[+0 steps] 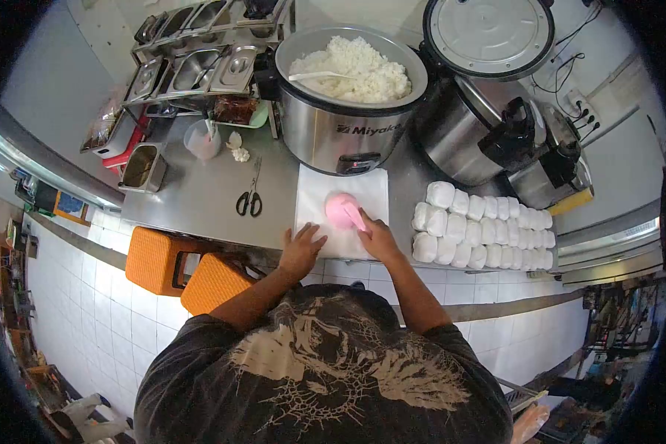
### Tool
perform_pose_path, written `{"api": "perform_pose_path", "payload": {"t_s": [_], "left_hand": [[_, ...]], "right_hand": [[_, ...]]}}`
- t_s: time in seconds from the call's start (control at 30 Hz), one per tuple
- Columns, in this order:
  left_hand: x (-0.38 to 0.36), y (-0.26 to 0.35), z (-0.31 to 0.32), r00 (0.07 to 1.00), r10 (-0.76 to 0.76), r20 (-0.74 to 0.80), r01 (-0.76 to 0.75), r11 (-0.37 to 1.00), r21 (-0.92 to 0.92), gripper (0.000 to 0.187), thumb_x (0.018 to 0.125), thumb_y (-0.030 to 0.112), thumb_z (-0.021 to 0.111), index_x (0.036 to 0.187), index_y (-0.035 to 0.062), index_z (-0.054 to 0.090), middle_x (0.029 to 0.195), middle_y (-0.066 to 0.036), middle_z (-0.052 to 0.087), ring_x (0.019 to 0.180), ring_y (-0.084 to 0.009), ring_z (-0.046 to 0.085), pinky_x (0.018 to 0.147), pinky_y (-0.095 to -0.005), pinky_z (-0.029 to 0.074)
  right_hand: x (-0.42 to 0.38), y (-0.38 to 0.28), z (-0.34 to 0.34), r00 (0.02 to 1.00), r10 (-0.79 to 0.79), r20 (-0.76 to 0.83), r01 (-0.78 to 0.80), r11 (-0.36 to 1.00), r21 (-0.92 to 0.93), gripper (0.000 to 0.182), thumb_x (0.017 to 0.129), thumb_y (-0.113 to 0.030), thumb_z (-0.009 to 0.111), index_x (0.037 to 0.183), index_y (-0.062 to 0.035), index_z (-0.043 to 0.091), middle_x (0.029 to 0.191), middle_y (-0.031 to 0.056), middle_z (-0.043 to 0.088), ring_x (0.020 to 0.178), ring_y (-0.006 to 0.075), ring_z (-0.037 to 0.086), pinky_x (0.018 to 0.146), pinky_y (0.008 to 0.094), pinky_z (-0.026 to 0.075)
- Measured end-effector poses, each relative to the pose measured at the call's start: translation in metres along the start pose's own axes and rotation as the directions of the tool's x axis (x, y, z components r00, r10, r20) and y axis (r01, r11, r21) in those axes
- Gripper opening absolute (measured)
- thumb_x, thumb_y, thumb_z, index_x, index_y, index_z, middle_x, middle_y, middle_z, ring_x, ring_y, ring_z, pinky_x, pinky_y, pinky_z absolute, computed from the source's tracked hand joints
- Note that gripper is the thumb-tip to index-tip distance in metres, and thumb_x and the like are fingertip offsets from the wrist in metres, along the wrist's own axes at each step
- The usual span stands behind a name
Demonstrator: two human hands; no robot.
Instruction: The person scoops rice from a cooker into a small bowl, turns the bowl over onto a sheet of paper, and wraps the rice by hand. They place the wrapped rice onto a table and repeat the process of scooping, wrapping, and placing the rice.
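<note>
A round pink scoop with a handle [340,210] rests on a sheet of white paper [377,185] at the counter's front. My right hand [376,238] is closed around the scoop's handle. What lies under the scoop, if anything, is hidden. To the left, my left hand [300,251] lies with fingers spread at the paper's near left edge, apart from the scoop. Behind the paper stands a large open rice cooker [333,140] heaped with white rice [370,63], and a white spoon or paddle [320,75] lies on the rice.
Rows of white wrapped packets [472,233] sit stacked at the right. Black-handled scissors [249,203], a clear plastic cup [201,140] and a metal container [143,169] are at the left. Two more cookers [481,129] stand back right. Orange stools [218,285] are below the counter.
</note>
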State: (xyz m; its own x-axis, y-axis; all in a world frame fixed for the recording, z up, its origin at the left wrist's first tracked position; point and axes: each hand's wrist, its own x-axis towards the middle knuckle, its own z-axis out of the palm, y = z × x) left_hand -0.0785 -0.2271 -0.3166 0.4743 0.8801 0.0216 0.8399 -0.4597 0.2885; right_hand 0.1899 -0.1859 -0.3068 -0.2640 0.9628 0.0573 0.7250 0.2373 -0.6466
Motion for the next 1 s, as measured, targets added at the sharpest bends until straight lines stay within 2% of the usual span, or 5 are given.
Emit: {"api": "perform_pose_path", "payload": {"t_s": [0.2, 0.5, 0.6, 0.7, 1.0], "left_hand": [[0.001, 0.001, 0.007, 0.999, -0.012, 0.038, 0.010, 0.999, 0.039, 0.050, 0.088, 0.017, 0.067, 0.137, 0.0203, 0.058, 0.152, -0.010, 0.042, 0.146, -0.0275, 0.035, 0.113, -0.0622, 0.028], [-0.003, 0.003, 0.009, 0.998, -0.063, -0.031, 0.060, 0.996, -0.070, 0.041, 0.092, 0.018, 0.062, 0.133, 0.0214, 0.063, 0.149, -0.007, 0.046, 0.144, -0.0274, 0.038, 0.114, -0.0591, 0.027], [-0.001, 0.005, 0.009, 0.996, -0.074, -0.040, 0.071, 0.995, -0.072, 0.038, 0.093, 0.019, 0.062, 0.131, 0.0223, 0.064, 0.149, -0.007, 0.046, 0.144, -0.0269, 0.038, 0.115, -0.0584, 0.027], [-0.003, 0.002, 0.016, 0.996, -0.056, -0.073, 0.053, 0.997, -0.053, 0.034, 0.095, 0.021, 0.060, 0.129, 0.0238, 0.066, 0.149, -0.007, 0.045, 0.144, -0.0266, 0.039, 0.114, -0.0582, 0.028], [-0.003, -0.005, 0.020, 0.997, 0.012, -0.074, -0.011, 1.000, 0.011, 0.037, 0.092, 0.020, 0.062, 0.129, 0.0231, 0.066, 0.148, -0.009, 0.045, 0.143, -0.0302, 0.040, 0.111, -0.0606, 0.031]], "right_hand": [[0.013, 0.002, 0.011, 0.983, -0.125, -0.134, 0.142, 0.982, 0.125, 0.061, 0.087, -0.009, 0.066, 0.146, -0.0095, 0.050, 0.093, 0.0273, 0.068, 0.084, 0.0402, 0.070, 0.078, 0.0436, 0.055], [-0.009, -0.010, -0.029, 0.998, -0.036, -0.049, 0.043, 0.988, 0.148, 0.063, 0.085, -0.006, 0.066, 0.146, -0.0102, 0.050, 0.091, 0.0234, 0.068, 0.076, 0.0385, 0.066, 0.075, 0.0406, 0.053], [-0.022, 0.013, -0.024, 0.944, -0.329, -0.018, 0.328, 0.944, -0.027, 0.066, 0.084, -0.004, 0.065, 0.148, -0.0091, 0.048, 0.087, 0.0220, 0.066, 0.068, 0.0375, 0.060, 0.071, 0.0420, 0.051], [-0.022, 0.018, -0.011, 0.973, -0.231, 0.015, 0.231, 0.969, -0.088, 0.071, 0.083, -0.004, 0.063, 0.151, -0.0081, 0.043, 0.094, 0.0223, 0.067, 0.087, 0.0384, 0.061, 0.087, 0.0456, 0.048], [0.024, 0.011, 0.014, 0.998, -0.046, 0.036, 0.045, 0.998, 0.035, 0.060, 0.090, -0.009, 0.061, 0.148, -0.0038, 0.045, 0.109, 0.0301, 0.066, 0.102, 0.0437, 0.065, 0.089, 0.0478, 0.052]]}}
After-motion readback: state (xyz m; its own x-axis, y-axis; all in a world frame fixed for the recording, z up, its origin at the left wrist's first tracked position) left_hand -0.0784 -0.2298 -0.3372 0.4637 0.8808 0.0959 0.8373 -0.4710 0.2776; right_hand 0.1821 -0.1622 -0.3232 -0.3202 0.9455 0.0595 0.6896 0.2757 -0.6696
